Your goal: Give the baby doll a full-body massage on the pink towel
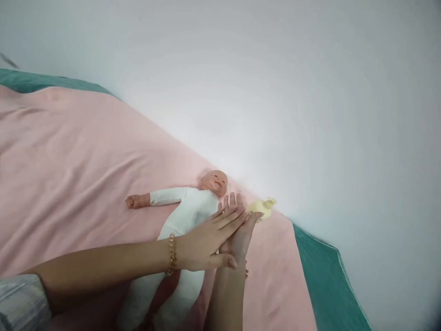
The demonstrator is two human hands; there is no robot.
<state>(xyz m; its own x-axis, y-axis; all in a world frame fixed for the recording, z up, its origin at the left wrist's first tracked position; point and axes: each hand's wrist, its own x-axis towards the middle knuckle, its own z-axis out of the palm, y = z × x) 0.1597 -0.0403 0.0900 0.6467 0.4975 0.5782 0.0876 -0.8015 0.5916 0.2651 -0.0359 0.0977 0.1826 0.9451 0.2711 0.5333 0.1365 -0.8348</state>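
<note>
My left hand (203, 243), with a beaded bracelet at the wrist, lies flat across my right hand (241, 239). The right palm faces up, its fingers stretched out and its thumb pointing to the right. Both hands are open, and I see nothing held between them; the surfaces where they touch are hidden. Below and to the left is a baby doll (189, 209) on its back, with a white cloth body and one arm stretched leftward. My hands and forearms cover part of its body. Just beyond the right thumb is a pale yellow pump bottle (263, 208), partly hidden by that hand.
A wrinkled pink blanket (69, 161) lies under the doll. Green cloth (324, 271) shows past its edge at the right and at the far left. A pale wall (310, 115) rises behind, close to the doll's head and the bottle.
</note>
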